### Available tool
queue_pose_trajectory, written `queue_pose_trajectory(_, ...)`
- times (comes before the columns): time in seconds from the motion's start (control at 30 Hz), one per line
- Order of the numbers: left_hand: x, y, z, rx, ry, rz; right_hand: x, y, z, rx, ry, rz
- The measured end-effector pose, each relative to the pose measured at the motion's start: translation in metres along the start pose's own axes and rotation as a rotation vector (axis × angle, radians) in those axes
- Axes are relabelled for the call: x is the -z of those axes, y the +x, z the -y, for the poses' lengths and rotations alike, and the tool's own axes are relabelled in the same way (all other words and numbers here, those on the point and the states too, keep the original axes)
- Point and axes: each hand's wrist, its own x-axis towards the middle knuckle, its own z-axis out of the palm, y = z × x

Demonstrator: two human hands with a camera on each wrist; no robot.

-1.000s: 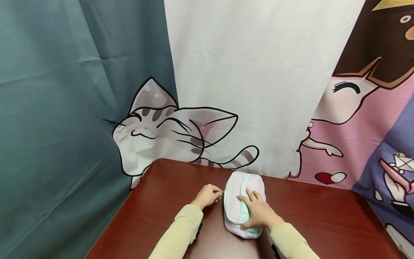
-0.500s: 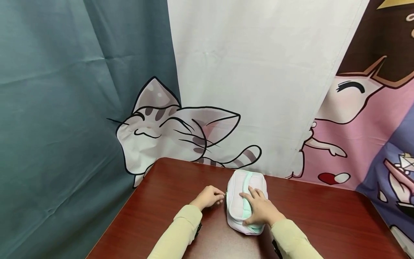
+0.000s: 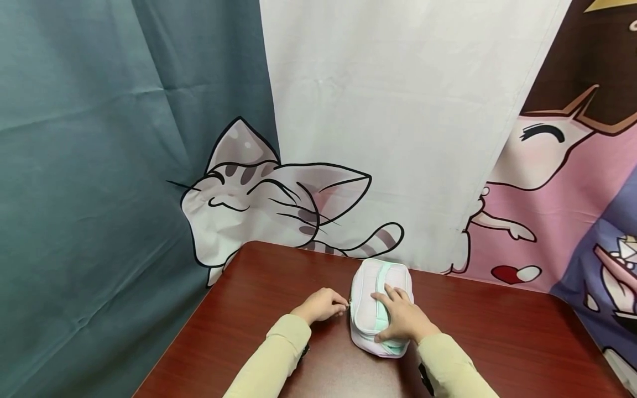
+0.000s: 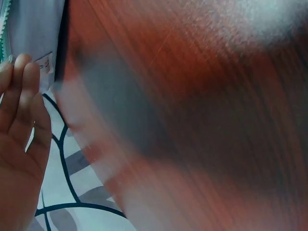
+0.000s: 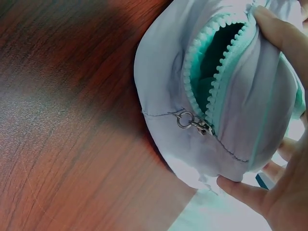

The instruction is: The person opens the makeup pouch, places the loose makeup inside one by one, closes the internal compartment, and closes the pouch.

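A pale lavender pencil case (image 3: 367,298) with a mint strap stands on the table. My left hand (image 3: 320,305) is at its left side and pinches a small metal zipper pull (image 4: 10,58) between thumb and fingertips. My right hand (image 3: 402,318) grips the case from above and the right, fingers spread over the strap, thumb at the near end. In the right wrist view, the mint zipper (image 5: 219,77) gapes at this end, showing a dark inside. A metal slider with a ring (image 5: 185,120) sits at the end of that gap.
The reddish-brown wooden table (image 3: 487,342) reaches back to a hanging cloth (image 3: 398,110) printed with a cartoon cat and a figure. A blue-green curtain (image 3: 89,193) hangs along the left side.
The left hand has slid a little toward the person along the case's side, still pinching the pull. The case has shifted slightly away, with the right hand still on it. The head view has turned slightly.
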Motion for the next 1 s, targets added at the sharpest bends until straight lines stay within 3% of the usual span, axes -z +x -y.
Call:
queue_pose_trajectory(0.17, 0.003, -0.003, -0.003, -0.038, 0.084, 0.034, 0.0, 0.001, -0.001, 0.002, -0.003, -0.019)
queue_pose_trajectory(0.37, 0.006, -0.006, -0.013, -0.157, 0.31, 0.071, 0.002, 0.001, 0.0, -0.011, 0.032, -0.014)
queue_pose_trajectory(0.47, 0.007, -0.009, -0.017, -0.196, 0.371, 0.092, 0.003, 0.001, 0.0, -0.02, 0.048, -0.011)
queue_pose_trajectory(0.73, 0.001, -0.015, -0.022, -0.226, 0.383, 0.107, 0.009, 0.001, -0.004, -0.042, 0.086, 0.003)
queue_pose_trajectory(0.87, -0.004, -0.017, -0.024, -0.249, 0.375, 0.137, 0.011, 0.001, -0.002, -0.044, 0.034, 0.017)
queue_pose_trajectory(1.0, -0.004, -0.018, -0.027, -0.225, 0.348, 0.152, 0.008, 0.003, 0.003, -0.049, -0.019, 0.01)
